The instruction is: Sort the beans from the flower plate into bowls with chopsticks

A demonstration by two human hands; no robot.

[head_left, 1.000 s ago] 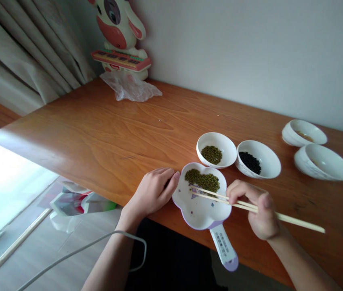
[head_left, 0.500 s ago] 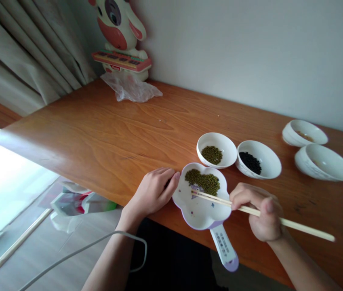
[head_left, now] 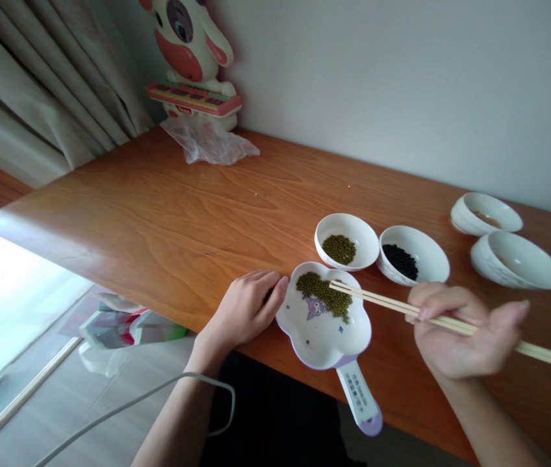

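Observation:
A flower-shaped white dish (head_left: pixel 322 337) with a handle sits at the table's near edge, with a heap of green beans (head_left: pixel 324 292) in its far part. My left hand (head_left: pixel 243 308) rests curled on the table, fingertips against the dish's left rim, holding nothing. My right hand (head_left: pixel 460 331) holds a pair of wooden chopsticks (head_left: pixel 377 298), palm turned up. The chopstick tips hang over the dish's far right rim, near the beans. Behind the dish stand a small bowl with green beans (head_left: pixel 346 241) and a bowl with black beans (head_left: pixel 414 256).
Two more white bowls (head_left: pixel 516 259) (head_left: pixel 485 214) stand at the far right of the wooden table (head_left: pixel 158 214). A toy cow with a keyboard (head_left: pixel 190 58) and a clear plastic bag (head_left: pixel 207 139) sit at the back by the wall. Curtains hang at left.
My right hand moved right and turned palm up. The chopsticks drew back from the dish's middle to its far right rim. My left hand stayed still.

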